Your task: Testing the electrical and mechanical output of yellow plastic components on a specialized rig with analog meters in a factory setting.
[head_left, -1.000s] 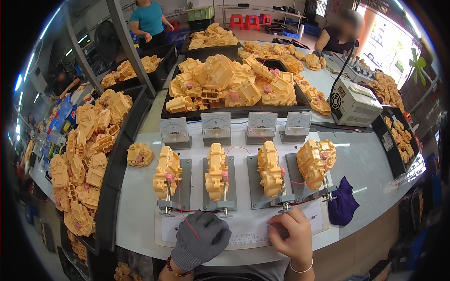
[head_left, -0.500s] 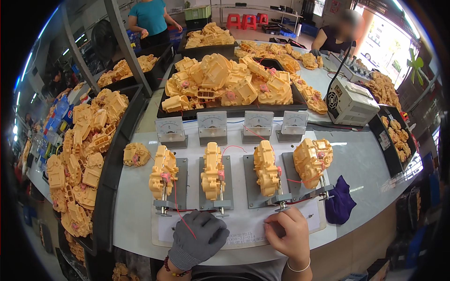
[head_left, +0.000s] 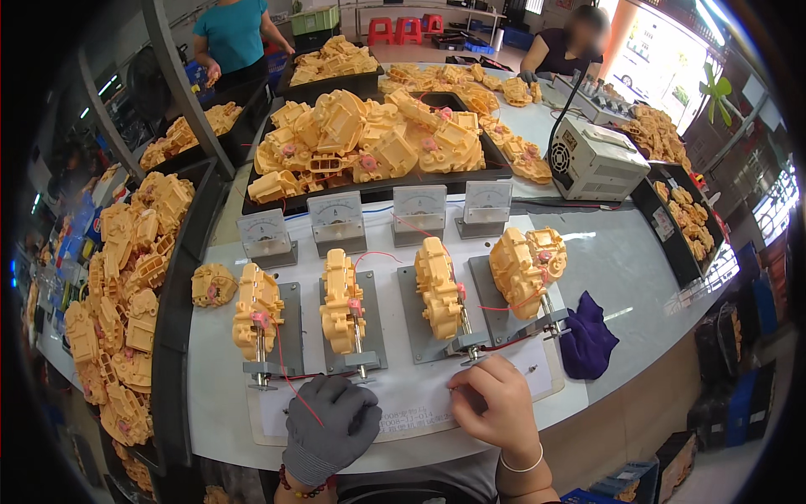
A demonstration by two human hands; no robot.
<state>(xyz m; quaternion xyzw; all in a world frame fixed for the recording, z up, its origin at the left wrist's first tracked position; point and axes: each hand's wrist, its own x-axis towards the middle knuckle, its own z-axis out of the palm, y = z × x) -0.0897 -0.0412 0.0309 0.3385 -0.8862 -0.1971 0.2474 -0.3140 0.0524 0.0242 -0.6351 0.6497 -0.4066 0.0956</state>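
My left hand (head_left: 333, 427), in a grey glove, rests with curled fingers on the white sheet (head_left: 403, 414), below the two left test stands. A red wire crosses over it. My right hand (head_left: 495, 403) is bare, thumb and fingertips drawn together near the clamp of the third stand; anything inside either hand is hidden. Yellow plastic gear housings with pink parts sit on four grey stands: the first (head_left: 256, 312), the second (head_left: 338, 294), the third (head_left: 438, 290) and the fourth (head_left: 525, 269). Metal screw clamps (head_left: 471, 344) press at their near ends.
Behind the stands are several analog meters (head_left: 336, 220) and a black tray (head_left: 378, 195) heaped with housings. Another full tray (head_left: 180, 311) stands left, beside a loose housing (head_left: 213, 286). A purple cloth (head_left: 588, 338) and a power unit (head_left: 598, 160) are right. Two people work beyond.
The whole view has shifted and tilted, so the bench appears further left. Both hands keep nearly the same places by the stands; the housings stay on them.
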